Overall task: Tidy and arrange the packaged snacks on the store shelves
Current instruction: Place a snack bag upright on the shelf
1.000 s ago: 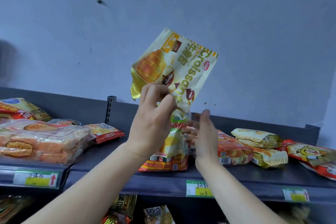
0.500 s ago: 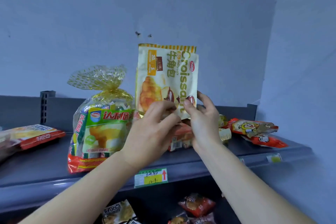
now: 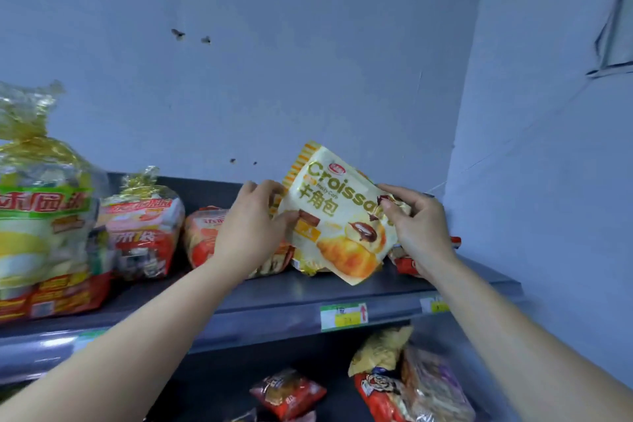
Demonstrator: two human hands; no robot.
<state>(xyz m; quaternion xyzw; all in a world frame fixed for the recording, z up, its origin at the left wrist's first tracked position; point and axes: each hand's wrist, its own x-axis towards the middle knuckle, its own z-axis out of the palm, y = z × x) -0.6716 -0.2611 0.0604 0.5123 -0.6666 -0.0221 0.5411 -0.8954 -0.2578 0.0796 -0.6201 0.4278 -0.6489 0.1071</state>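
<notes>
While I hold the croissant pack (image 3: 337, 216) over the right end of the top shelf (image 3: 274, 295), both hands share it, which I judge keeps the soft bag flat and its printed front turned out to the aisle. It hangs tilted, top edge leaning left and lower corner pointing down at the shelf; whether that corner touches the board I cannot tell. It sits in front of a gold-edged pack (image 3: 306, 265), between an orange pack (image 3: 202, 236) on the left and a red pack (image 3: 404, 262) on the right. That gap looks like the slot meant for it.

My left hand (image 3: 251, 229) pinches the pack's left edge, thumb pressed on the front and fingers (image 3: 260, 187) curled round behind. My right hand (image 3: 419, 233) pinches the crumpled upper right corner between thumb and forefinger, the other fingers (image 3: 407, 195) curled at the back.

Both bare forearms rise from the lower corners of the view and converge on the pack, wrists raised to shelf height, the right hand near the side wall.

Two tied bags (image 3: 144, 233) stand upright further left. A price tag (image 3: 343, 316) sits on the shelf lip below the pack, and more snacks (image 3: 287, 392) lie on the shelf beneath.
</notes>
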